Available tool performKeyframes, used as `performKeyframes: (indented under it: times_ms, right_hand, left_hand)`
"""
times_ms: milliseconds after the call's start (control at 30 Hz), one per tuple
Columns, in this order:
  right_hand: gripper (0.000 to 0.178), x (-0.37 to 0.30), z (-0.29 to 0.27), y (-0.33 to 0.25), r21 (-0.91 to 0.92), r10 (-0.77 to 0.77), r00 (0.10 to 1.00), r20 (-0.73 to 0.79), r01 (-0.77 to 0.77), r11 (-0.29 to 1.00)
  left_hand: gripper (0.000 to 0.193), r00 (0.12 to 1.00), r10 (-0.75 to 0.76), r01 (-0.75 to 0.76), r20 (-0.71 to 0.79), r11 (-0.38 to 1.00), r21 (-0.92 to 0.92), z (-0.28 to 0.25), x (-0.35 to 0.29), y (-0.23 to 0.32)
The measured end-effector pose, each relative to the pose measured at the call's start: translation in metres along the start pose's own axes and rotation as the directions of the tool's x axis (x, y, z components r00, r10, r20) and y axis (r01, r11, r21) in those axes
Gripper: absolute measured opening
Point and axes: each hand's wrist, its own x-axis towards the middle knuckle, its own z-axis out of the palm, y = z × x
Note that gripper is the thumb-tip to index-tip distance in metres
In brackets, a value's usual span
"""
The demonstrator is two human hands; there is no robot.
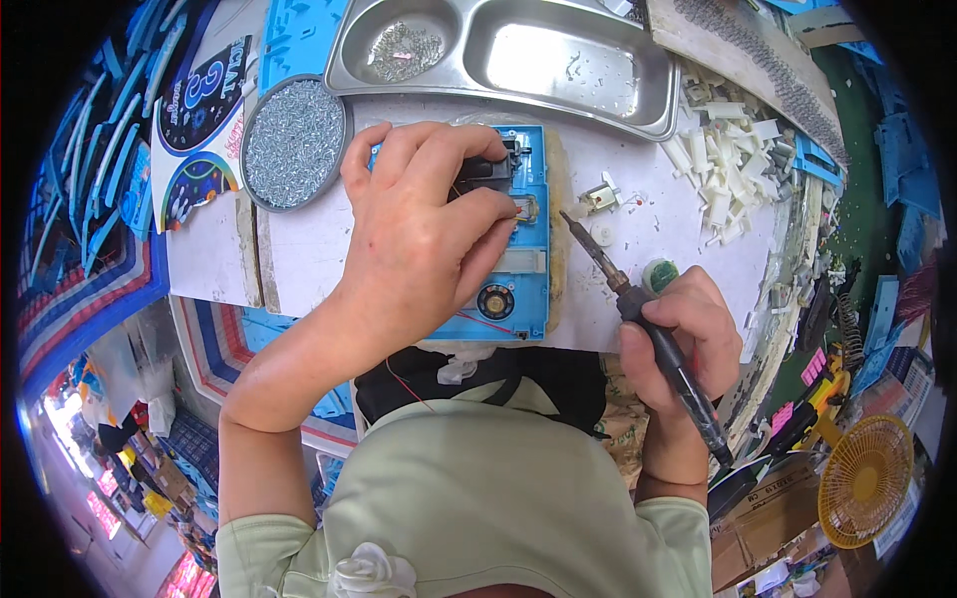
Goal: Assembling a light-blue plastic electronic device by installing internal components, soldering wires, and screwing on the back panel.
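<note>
Blue plastic housing (pixel 526 284) lying at the bench's near edge, centre; left hand (pixel 419 234) pressing down on it, fingers pinching a small part. Right hand (pixel 678 339) gripping a soldering iron (pixel 648 324), tip hovering just beside the housing. Round dish of screws (pixel 294 143) sitting at far left.

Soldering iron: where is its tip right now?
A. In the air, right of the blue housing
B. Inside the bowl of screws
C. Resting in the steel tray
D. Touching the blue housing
A: the right hand holds the soldering iron, its tip clear of the blue housing under the left hand.
</note>
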Motion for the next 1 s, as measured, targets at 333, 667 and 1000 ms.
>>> performKeyframes:
  times_ms: [333, 667, 1000]
  right_hand:
    - [0.029, -0.001, 0.002, 0.002, 0.000, 0.003, 1.000, 0.008, -0.003, 1.000]
    - [0.029, 0.006, 0.008, 0.003, 0.006, 0.012, 0.999, 0.033, -0.012, 1.000]
    - [0.027, 0.010, 0.014, 0.003, -0.009, 0.016, 0.998, 0.058, -0.015, 1.000]
  left_hand:
    - [0.014, 0.997, -0.066, 0.066, -0.037, 0.998, 0.014, 0.009, 0.007, 0.004]
    - [0.017, 1.000, -0.027, 0.026, 0.015, 0.995, 0.092, 0.004, 0.016, 0.009]
    - [0.019, 1.000, -0.008, 0.006, 0.014, 0.994, 0.105, 0.005, 0.016, 0.007]
